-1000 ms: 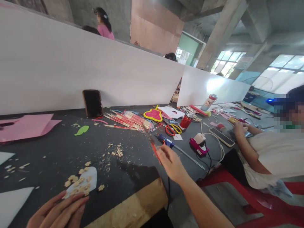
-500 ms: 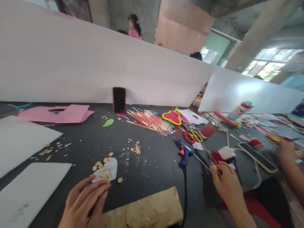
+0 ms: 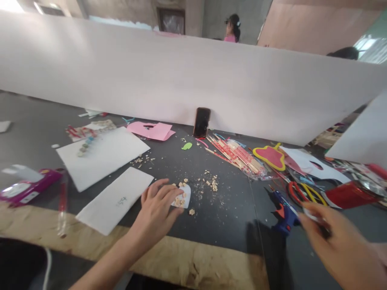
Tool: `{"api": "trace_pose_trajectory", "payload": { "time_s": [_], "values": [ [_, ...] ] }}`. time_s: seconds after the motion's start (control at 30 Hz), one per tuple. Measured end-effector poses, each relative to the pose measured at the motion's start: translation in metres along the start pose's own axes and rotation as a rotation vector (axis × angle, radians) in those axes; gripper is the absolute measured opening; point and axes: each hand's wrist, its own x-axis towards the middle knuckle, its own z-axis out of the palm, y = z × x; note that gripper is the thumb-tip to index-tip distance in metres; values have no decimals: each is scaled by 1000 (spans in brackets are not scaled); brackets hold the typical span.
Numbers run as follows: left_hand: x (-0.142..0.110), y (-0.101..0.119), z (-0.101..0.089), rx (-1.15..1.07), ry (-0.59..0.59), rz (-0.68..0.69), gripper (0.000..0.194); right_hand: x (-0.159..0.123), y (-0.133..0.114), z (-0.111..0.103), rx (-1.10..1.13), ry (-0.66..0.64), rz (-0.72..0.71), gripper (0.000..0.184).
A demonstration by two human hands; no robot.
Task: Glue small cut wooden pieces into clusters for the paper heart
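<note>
My left hand (image 3: pixel 159 207) lies over the left part of a small white rounded card (image 3: pixel 186 198), its fingers and thumb apart. Small pale flower-shaped pieces (image 3: pixel 180 200) sit on this card, and one more flower piece (image 3: pixel 192 212) lies just to its right. My right hand (image 3: pixel 338 237), smeared by motion, is closed around a slim metal tool (image 3: pixel 308 212) whose kind I cannot make out. Left of that hand is a blue glue gun (image 3: pixel 286 215). Scissors with red and yellow handles (image 3: pixel 311 193) lie behind it.
White boards (image 3: pixel 116 201) lie on the left, near a purple device (image 3: pixel 32 187). Pale crumbs (image 3: pixel 213 183) are scattered mid-table. A phone (image 3: pixel 202 123) leans against the tall white partition (image 3: pixel 151 80). Packed sticks (image 3: pixel 238 155) and a red jar (image 3: pixel 350 195) stand further right.
The view has swung left. My right hand, with the metal tool, has come up nearer the glue gun and scissors. My left hand stays at the white card.
</note>
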Motion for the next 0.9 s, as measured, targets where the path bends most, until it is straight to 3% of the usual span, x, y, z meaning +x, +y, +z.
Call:
{"api": "trace_pose_trajectory", "payload": {
  "time_s": [0.1,0.13,0.27,0.4,0.53,0.73,0.9],
  "values": [
    [10,11,-6,3,-118,61,25,45,-64,35,141,-401,-255,28],
    [11,13,-8,5,-144,67,27,58,-81,50,141,-450,-312,30],
    [-3,-1,-15,75,-126,5,39,100,-119,110,103,-474,-405,28],
    [-25,-29,-20,153,-71,-62,39,122,-132,145,59,-483,-473,31],
    [-32,-38,-17,137,-72,-55,38,115,-138,150,16,-516,-527,30],
    [-16,-26,-8,50,-119,-17,41,85,-136,128,0,-576,-610,24],
    [-7,-10,-3,-18,-127,4,44,97,-136,131,-16,-518,-574,27]
  ]
}}
